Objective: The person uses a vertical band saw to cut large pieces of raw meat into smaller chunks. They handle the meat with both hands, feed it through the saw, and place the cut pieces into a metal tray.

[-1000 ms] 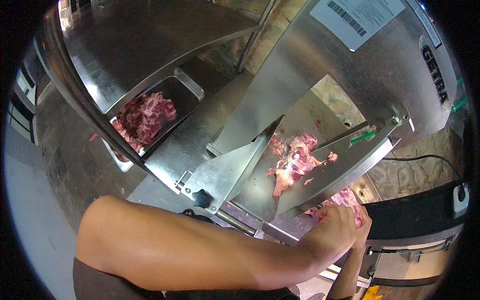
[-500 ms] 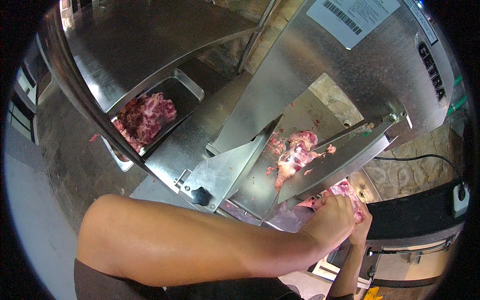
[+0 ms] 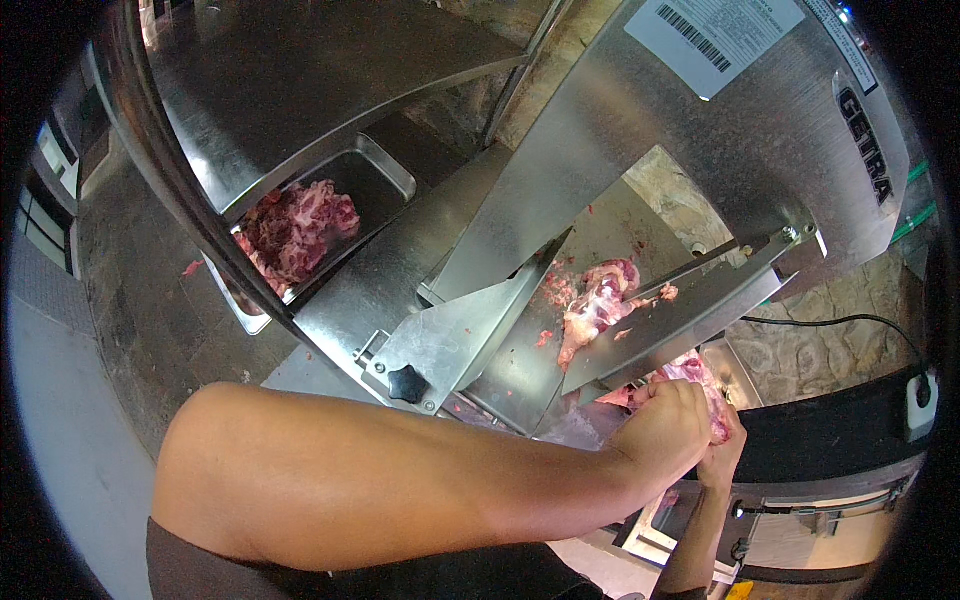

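The meat (image 3: 688, 367) is just past the right edge of the steel bed (image 3: 635, 220), beyond the fence (image 3: 690, 320). It is a wet, uneven pink-and-white chunk. The left hand (image 3: 668, 422) has its fingers curled tightly over its near side; the right hand (image 3: 724, 455) is bent around its right end, thumb and fingertips mostly hidden. How firmly either presses, I cannot tell.

Behind the meat shows the small tray (image 3: 738, 372), shiny metal with straight sides; its contents are largely hidden.

On the bed, alongside the fence, lies the cut (image 3: 600, 305), red with white fat and narrowing toward the near edge. Soft crumbly scraps (image 3: 560, 285) spread to its left. A black lobed knob (image 3: 407, 384) sits at the bed's near left corner, on a flat metal plate.

Farther left, the deep tray (image 3: 388, 175), rectangular with rounded corners, holds a heap (image 3: 310, 225) of ragged red meat at its left end; its right end is bare dark metal. A smooth tubular rail (image 3: 165, 170) crosses its left corner.
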`<move>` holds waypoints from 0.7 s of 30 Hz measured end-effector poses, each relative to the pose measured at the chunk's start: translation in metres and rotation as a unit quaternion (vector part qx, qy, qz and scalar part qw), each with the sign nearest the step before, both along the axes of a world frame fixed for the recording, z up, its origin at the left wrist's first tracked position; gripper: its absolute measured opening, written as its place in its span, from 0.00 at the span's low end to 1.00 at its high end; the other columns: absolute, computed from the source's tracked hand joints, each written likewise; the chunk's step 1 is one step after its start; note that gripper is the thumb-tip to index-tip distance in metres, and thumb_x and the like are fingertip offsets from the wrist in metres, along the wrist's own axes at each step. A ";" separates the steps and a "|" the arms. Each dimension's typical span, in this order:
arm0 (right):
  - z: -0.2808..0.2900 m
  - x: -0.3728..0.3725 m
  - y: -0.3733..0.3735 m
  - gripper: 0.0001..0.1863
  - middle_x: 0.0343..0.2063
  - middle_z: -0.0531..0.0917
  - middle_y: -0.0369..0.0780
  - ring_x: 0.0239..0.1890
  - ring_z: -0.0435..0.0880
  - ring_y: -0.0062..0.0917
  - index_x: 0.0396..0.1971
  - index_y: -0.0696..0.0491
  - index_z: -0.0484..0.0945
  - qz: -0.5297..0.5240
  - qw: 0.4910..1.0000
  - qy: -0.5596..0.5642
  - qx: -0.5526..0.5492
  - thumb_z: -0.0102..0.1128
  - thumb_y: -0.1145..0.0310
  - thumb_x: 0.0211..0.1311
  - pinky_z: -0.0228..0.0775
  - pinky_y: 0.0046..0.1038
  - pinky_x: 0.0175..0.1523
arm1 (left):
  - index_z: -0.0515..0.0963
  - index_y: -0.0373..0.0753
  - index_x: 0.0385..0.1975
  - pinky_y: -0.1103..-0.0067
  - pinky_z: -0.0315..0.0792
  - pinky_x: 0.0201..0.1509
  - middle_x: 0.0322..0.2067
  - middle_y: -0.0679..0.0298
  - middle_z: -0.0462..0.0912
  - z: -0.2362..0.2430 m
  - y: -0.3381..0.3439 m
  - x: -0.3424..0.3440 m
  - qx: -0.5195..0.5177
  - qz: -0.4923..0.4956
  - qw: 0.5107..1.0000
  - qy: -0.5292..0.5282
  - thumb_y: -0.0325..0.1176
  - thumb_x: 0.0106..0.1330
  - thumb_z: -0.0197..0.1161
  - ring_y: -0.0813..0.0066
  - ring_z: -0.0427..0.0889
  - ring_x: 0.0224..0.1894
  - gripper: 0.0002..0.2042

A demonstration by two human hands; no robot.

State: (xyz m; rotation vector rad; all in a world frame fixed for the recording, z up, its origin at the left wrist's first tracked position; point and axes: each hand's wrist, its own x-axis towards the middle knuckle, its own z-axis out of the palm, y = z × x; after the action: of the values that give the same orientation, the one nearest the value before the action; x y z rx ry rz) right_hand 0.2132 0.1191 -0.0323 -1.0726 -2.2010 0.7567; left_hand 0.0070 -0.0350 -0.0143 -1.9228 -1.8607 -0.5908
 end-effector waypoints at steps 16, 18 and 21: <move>-0.002 -0.001 0.016 0.37 0.42 0.82 0.39 0.45 0.80 0.23 0.49 0.65 0.78 0.021 0.998 -0.008 0.055 0.71 0.66 0.30 0.73 0.27 0.54 | 0.83 0.34 0.25 0.71 0.69 0.34 0.27 0.61 0.74 -0.008 0.012 0.004 0.026 0.015 0.999 -0.044 0.37 0.50 0.60 0.65 0.76 0.32 0.12; -0.002 -0.002 0.017 0.38 0.41 0.82 0.39 0.45 0.80 0.23 0.50 0.65 0.78 0.027 0.997 -0.011 0.068 0.71 0.66 0.30 0.72 0.27 0.54 | 0.83 0.34 0.25 0.71 0.69 0.35 0.28 0.61 0.74 -0.009 0.013 0.004 0.037 0.015 0.998 -0.043 0.37 0.50 0.60 0.65 0.77 0.33 0.12; -0.002 -0.003 0.020 0.38 0.40 0.81 0.38 0.44 0.80 0.24 0.50 0.65 0.78 0.034 0.998 -0.002 0.048 0.72 0.66 0.30 0.72 0.27 0.53 | 0.83 0.35 0.25 0.71 0.69 0.35 0.28 0.61 0.74 -0.008 0.013 0.003 0.021 0.008 0.999 -0.034 0.37 0.51 0.60 0.64 0.77 0.34 0.12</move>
State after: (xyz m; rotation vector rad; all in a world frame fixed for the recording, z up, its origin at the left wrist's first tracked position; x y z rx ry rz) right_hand 0.2105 0.1388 -0.0346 -0.9569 -2.2623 0.6722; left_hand 0.0098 -0.0220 -0.0225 -1.8810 -1.8875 -0.6943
